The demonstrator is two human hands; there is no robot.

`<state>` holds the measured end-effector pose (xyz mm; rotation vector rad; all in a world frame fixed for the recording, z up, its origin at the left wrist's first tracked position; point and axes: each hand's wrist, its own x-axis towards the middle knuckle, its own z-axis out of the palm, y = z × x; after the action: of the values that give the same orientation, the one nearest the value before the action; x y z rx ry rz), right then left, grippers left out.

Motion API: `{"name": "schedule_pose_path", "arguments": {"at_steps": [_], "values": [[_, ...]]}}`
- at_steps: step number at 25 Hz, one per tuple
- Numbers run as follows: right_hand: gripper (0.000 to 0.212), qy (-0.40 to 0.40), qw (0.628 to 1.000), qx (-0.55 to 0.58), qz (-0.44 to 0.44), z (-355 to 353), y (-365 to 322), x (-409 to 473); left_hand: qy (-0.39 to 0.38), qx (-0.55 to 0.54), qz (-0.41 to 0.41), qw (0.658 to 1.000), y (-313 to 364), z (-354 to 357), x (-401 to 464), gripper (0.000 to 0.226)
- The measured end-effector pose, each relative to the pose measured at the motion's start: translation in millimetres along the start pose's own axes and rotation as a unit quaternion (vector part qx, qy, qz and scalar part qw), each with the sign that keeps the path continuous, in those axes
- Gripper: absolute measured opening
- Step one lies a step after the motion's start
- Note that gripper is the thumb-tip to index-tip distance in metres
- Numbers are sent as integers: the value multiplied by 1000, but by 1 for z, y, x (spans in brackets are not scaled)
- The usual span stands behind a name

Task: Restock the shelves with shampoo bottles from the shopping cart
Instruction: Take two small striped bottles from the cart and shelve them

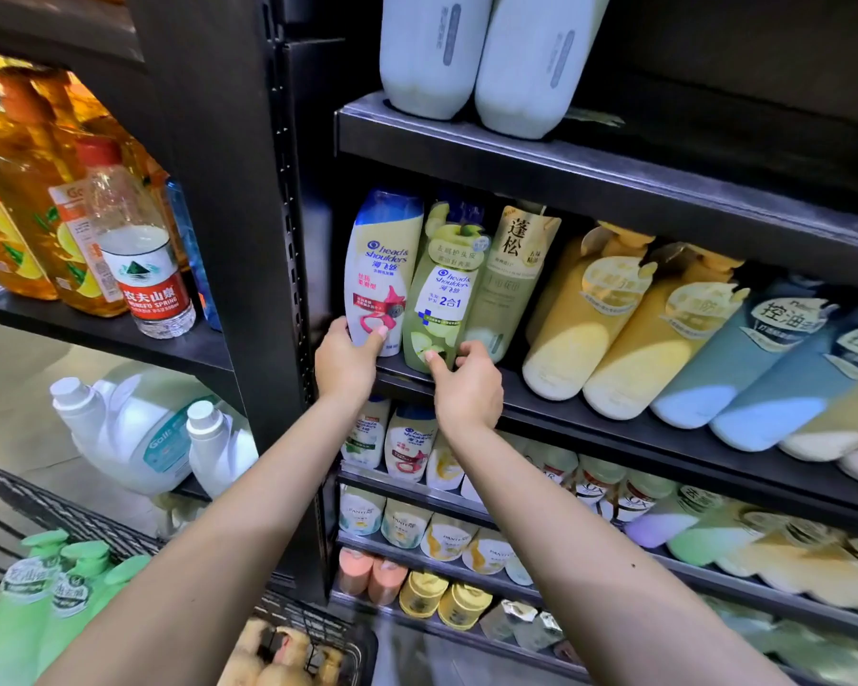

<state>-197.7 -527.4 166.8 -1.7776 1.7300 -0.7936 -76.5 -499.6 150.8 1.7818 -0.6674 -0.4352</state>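
Here we have both hands up at the black shelf (615, 423), at its left end beside the dark upright. Our left hand (345, 361) holds the foot of a white Head & Shoulders bottle (380, 269), thumb on its front and fingers curled behind its left edge. This bottle has a blue cap, a blue logo and a pink-red swirl low on the label; it stands upright on the shelf, hard against the upright post. Our right hand (466, 383) pinches the base of a green Head & Shoulders bottle (442, 294), thumb pressed on the front, fingers wrapped round its right side. That one is translucent yellow-green with pictures of green apples, a white panel reading "2合1" and a blue cap largely in shadow. It stands just right of the white bottle, touching it, and leans slightly.

Next along the same shelf stands a pale green bottle (508, 279) with large Chinese characters, then yellow bottles (580, 329) and blue bottles (744, 368) in a row. Two big white bottles (471, 56) sit on the shelf above. Lower shelves carry more shampoo. At bottom left the wire shopping cart (31, 507) holds light green bottles (36, 601) with green caps.
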Motion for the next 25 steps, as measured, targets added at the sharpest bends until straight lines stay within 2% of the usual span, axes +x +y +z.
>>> {"name": "schedule_pose_path", "arguments": {"at_steps": [4,7,9,12,15,20,25], "values": [[38,-6,991,-55,-125,-24,29,-24,-16,64,30,997,-3,-15,-32,50],[39,-41,975,-124,-182,-44,66,-56,-37,111,119,986,-20,-27,-75,42],[40,-70,965,-161,-196,-54,92,-78,-74,176,166,967,-37,-33,-105,49],[45,-129,943,-236,-198,-67,126,-114,-120,326,220,912,-67,-41,-150,64],[51,-172,925,-283,-188,-74,154,-155,-172,422,209,865,-90,-53,-198,71],[54,-232,902,-303,-204,-78,192,-239,-265,486,157,818,-120,-89,-288,74],[48,-309,883,-280,-214,-63,217,-339,-317,520,97,787,-164,-145,-366,72]]}}
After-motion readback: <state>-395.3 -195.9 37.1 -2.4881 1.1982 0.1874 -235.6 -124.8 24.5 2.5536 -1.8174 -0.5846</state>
